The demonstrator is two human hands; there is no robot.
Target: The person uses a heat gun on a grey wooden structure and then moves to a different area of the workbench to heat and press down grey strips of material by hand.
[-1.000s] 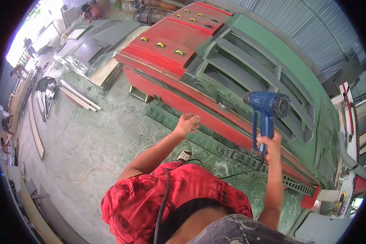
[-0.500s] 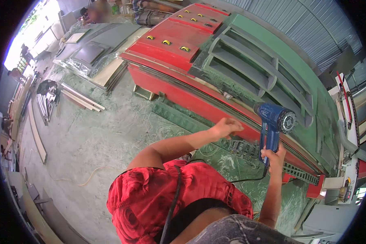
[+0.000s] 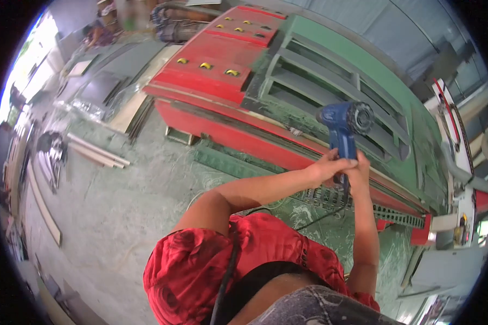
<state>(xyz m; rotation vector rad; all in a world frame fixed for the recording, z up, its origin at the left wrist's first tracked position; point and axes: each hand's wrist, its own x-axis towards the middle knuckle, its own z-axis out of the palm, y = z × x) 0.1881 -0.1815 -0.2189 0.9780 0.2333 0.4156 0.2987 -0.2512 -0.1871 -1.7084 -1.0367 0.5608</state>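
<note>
A blue heat gun (image 3: pixel 339 132) is held upright at the machine's edge, its round rear vent facing me and its nozzle pointing left. My right hand (image 3: pixel 359 172) is closed around the lower handle. From the left, my left hand (image 3: pixel 326 167) also grips the handle, its fingers partly hidden and its thumb lying against my right hand. A dark cord hangs from the handle's base. Beyond the tool, a grey slatted frame (image 3: pixel 322 65) with a curved side lies on the machine's green-dusted bed (image 3: pixel 417 146).
The red machine table (image 3: pixel 200 81) carries several yellow rollers. A cable chain (image 3: pixel 398 215) runs along its near side. Sheet panels (image 3: pixel 106 81) and pale strips (image 3: pixel 97 150) lie on the dusty floor (image 3: pixel 119 206) to the left. Another person (image 3: pixel 100 35) is at the far back.
My left hand has moved right and taken hold of the heat gun's handle beside my right hand. The heat gun has moved up and left in view, and the camera view has shifted slightly.
</note>
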